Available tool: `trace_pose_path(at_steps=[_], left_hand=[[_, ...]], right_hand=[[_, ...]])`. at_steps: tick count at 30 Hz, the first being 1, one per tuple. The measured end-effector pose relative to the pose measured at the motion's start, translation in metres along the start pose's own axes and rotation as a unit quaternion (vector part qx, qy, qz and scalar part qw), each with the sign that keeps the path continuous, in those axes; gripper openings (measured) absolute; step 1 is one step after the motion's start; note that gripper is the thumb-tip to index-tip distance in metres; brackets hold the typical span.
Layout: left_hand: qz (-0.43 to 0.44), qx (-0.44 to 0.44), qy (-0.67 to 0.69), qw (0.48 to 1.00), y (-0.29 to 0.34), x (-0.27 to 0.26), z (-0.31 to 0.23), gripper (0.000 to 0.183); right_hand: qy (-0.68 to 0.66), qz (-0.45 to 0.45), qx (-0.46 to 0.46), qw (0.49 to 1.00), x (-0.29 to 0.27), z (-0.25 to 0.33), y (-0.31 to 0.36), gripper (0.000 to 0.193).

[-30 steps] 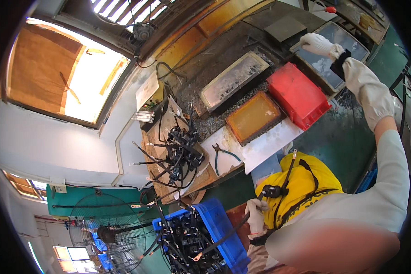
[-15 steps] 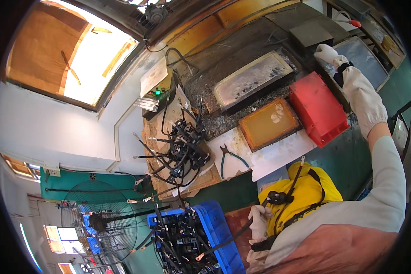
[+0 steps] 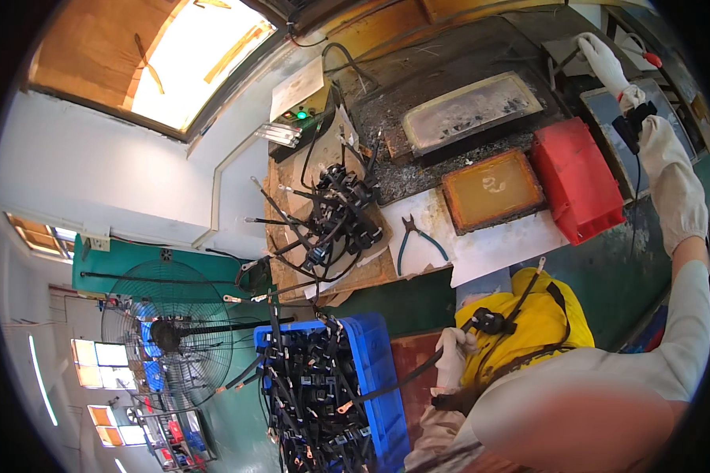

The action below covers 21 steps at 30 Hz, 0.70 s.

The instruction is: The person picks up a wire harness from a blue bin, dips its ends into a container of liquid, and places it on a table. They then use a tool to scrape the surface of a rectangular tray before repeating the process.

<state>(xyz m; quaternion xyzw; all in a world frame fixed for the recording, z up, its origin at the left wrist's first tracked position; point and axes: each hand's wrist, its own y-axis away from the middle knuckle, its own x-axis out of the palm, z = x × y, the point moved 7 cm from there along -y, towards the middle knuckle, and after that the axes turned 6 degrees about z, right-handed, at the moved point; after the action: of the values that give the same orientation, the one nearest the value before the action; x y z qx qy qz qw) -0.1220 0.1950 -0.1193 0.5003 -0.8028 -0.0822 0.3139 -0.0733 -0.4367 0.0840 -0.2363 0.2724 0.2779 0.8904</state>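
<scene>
My left hand (image 3: 454, 359), in a pale glove, is closed round a black cable (image 3: 402, 382) with metal lugs at its ends. A black moulded block (image 3: 491, 321) sits on that cable, above yellow cloth (image 3: 521, 315) at my lap. Far off at the upper right, my gloved right hand (image 3: 599, 59) has its fingers curled at a narrow dark piece (image 3: 565, 63) beside a grey box; what it grips is unclear. A black band and a small dark block (image 3: 629, 130) are at my right wrist, with a thin lead hanging down.
A blue crate (image 3: 375, 370) full of black cable assemblies stands lower centre. More cables (image 3: 343, 213) lie heaped on the bench, near pliers (image 3: 420, 244), an amber-filled tray (image 3: 493, 191), a red bin (image 3: 577, 181) and a long metal-topped pot (image 3: 473, 110). A caged fan (image 3: 166, 335) stands at left.
My right hand has moved up and farther out, from the grey box's front to its right side. My left hand still holds the cable. The whole view has shifted slightly.
</scene>
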Motion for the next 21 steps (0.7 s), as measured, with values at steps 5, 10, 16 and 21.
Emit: trace_pose_path(at_steps=[5, 10, 16, 21], left_hand=[[0.017, -0.013, 0.01, 1.0, -0.006, 0.008, 0.002, 0.036], [-0.018, 0.01, 0.007, 1.0, -0.003, -0.014, 0.003, 0.033], [0.001, 0.017, 0.01, 1.0, -0.006, -0.008, 0.005, 0.033], [0.017, 0.022, 0.034, 0.999, -0.008, -0.007, 0.006, 0.034]], right_hand=[[-0.225, 0.133, -0.02, 0.965, 0.035, 0.059, 0.005, 0.028], [-0.212, 0.246, -0.04, 0.945, 0.14, 0.169, 0.034, 0.029], [-0.228, 0.275, -0.047, 0.933, 0.205, 0.176, 0.037, 0.03], [-0.225, 0.268, -0.078, 0.933, 0.233, 0.162, 0.03, 0.032]])
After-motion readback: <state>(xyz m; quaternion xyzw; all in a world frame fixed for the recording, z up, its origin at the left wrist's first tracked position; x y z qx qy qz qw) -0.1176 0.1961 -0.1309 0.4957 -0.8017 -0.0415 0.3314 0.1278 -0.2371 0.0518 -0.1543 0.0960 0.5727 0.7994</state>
